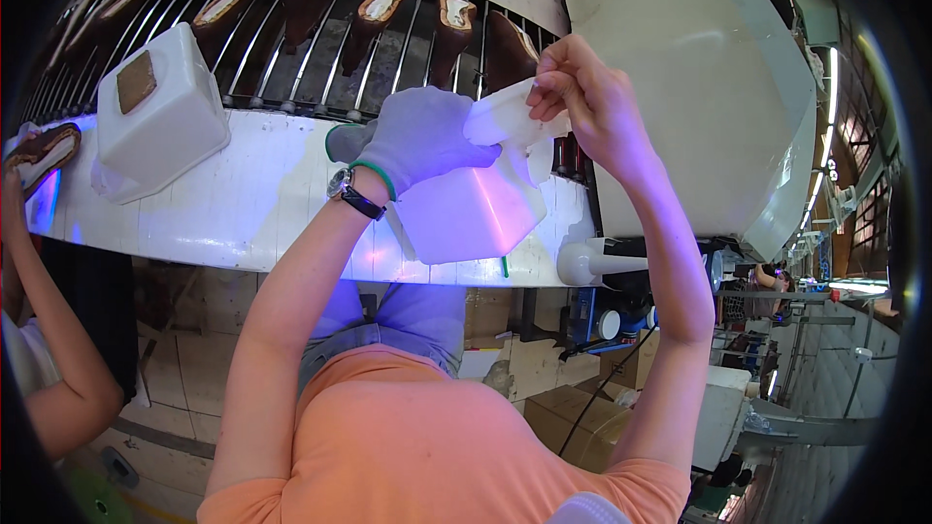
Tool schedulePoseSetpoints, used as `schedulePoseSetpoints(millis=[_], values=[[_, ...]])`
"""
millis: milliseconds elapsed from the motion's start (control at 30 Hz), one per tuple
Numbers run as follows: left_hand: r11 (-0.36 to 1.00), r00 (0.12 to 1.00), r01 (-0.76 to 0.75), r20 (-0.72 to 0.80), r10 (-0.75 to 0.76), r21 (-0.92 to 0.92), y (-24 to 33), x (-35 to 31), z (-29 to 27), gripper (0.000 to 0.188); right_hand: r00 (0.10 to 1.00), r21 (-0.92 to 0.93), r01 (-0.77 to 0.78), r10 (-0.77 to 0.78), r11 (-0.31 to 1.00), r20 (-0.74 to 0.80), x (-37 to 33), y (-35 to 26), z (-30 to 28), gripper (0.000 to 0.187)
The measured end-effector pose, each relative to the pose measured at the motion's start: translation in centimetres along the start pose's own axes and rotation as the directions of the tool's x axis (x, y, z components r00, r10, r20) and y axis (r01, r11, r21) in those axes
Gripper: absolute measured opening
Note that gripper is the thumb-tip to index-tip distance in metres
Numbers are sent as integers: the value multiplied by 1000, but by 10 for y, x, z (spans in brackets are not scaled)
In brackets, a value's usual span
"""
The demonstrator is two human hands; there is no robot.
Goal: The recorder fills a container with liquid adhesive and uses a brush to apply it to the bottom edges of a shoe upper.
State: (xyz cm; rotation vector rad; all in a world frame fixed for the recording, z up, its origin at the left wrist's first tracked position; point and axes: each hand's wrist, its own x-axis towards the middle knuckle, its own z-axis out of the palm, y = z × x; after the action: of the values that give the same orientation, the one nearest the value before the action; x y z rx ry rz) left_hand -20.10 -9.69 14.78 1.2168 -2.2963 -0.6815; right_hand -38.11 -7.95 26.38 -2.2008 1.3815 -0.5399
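Note:
My left hand [417, 136] wears a grey glove with a green cuff. It is closed on one end of a thin, white, cloth-like sheet [500, 116], the thumb along its lower side. Bare, my right hand [587, 102] pinches the sheet's other end between its fingertips, so the piece spans both hands. Whether it is cloth or paper I cannot tell. Just below my hands a white box-like tub [461, 223] rests on the white work surface [282, 204]; its upper part is hidden behind the glove and sheet.
Behind the surface runs a metal roller conveyor [262, 63] carrying several brown shoe uppers [379, 5]. A white tub [160, 121] with a brown patch stands at left. Further left, a co-worker's arm [49, 330] reaches toward a shoe [49, 155]. A large pale machine housing [699, 87] stands right.

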Motion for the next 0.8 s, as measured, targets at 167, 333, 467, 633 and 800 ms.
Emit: schedulePoseSetpoints(millis=[167, 333, 467, 633, 800], values=[[1000, 1000, 10, -3, -10, 4, -1, 0, 1, 50, 970, 77, 129, -109, 989, -216, -6, 12, 7, 5], [1000, 1000, 4, -4, -4, 18, 0, 4, 3, 56, 937, -10, 230, -224, 973, -269, -1, 14, 6, 5], [997, 1000, 16, 0, -16, 70, 1, 5, 5, 56, 896, 69, 300, -256, 951, -363, 7, 7, -1, 8], [999, 1000, -16, -20, 16, 33, 5, 11, 9, 57, 817, 129, 401, -291, 907, -498, -3, -17, -30, 9], [999, 1000, -6, -6, 6, 38, 5, 11, 5, 57, 951, -134, 155, -184, 979, -248, -26, 11, -24, 24]])
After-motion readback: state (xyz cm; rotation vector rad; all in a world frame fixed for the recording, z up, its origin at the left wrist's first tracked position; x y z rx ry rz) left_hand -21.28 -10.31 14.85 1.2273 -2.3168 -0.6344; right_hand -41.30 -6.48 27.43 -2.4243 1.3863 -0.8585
